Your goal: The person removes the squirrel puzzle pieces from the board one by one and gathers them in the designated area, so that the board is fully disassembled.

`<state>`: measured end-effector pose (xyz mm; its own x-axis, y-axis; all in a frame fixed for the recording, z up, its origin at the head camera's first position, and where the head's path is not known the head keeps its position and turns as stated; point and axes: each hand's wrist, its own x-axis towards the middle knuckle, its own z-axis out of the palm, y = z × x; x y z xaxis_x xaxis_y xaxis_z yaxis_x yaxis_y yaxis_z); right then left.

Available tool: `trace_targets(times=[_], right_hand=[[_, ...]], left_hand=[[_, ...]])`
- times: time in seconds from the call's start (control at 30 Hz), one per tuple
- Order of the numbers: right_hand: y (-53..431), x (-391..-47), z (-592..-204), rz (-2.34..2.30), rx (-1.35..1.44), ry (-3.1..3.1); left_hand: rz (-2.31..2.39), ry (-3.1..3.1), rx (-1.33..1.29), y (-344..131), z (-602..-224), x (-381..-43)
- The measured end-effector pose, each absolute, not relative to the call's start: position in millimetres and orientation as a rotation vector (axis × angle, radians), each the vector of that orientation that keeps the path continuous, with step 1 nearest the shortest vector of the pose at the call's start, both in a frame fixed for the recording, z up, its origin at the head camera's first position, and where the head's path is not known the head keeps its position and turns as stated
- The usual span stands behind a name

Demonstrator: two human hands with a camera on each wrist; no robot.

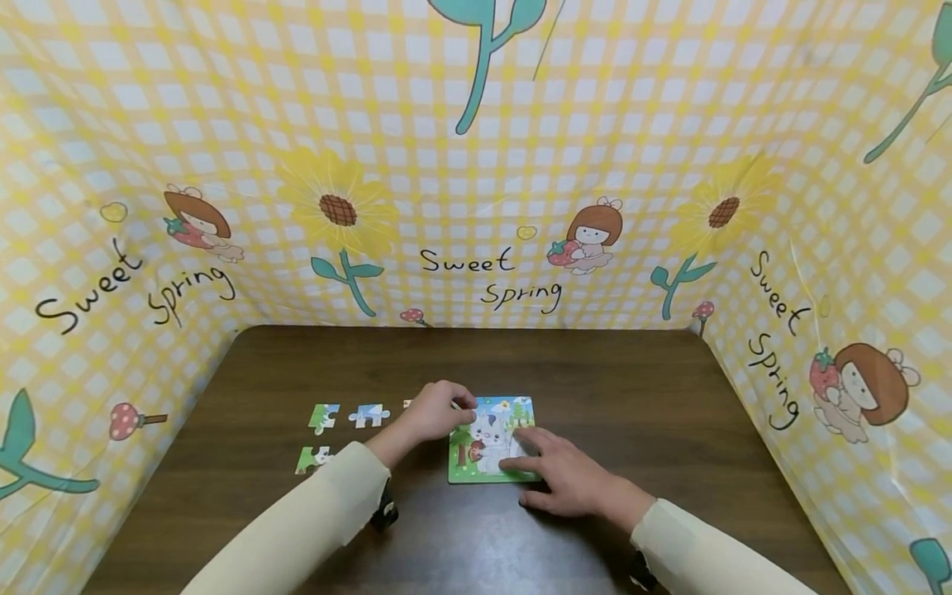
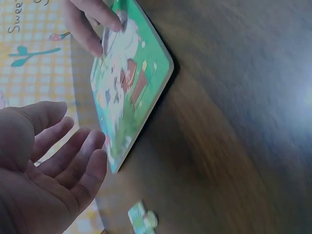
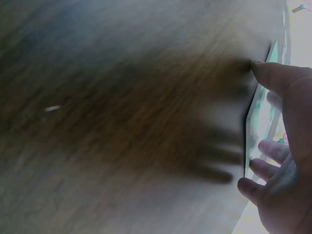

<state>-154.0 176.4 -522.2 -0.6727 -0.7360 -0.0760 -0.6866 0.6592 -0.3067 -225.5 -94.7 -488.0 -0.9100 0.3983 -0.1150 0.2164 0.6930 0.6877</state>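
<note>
A puzzle board (image 1: 476, 478) with a green border and a picture of a white animal lies on the table, partly filled. My left hand (image 1: 435, 411) is over its upper left corner, fingers loosely bent; in the left wrist view that hand (image 2: 53, 161) shows no piece between thumb and fingers. Spread across the board's right side, my right hand (image 1: 568, 477) touches it with its fingertips, the thumb by the lower right corner. From the right wrist view, this hand (image 3: 287, 161) covers much of the board (image 3: 252, 122).
Loose jigsaw pieces lie left of the board: a green one (image 1: 323, 418), a blue one (image 1: 368, 415) and another green one (image 1: 311, 459). A further piece (image 1: 406, 404) is mostly hidden by the left hand. Checked cloth walls (image 1: 476, 182) surround the brown table (image 1: 595, 372).
</note>
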Motion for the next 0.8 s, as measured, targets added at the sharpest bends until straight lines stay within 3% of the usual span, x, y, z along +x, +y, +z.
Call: trace_targets(times=[0.8], right_hand=[[180.7, -154.7, -527.4, -0.310, -1.212, 2.662]], left_hand=[[0.977, 2.536, 0.545, -71.5, -498.7, -229.7]])
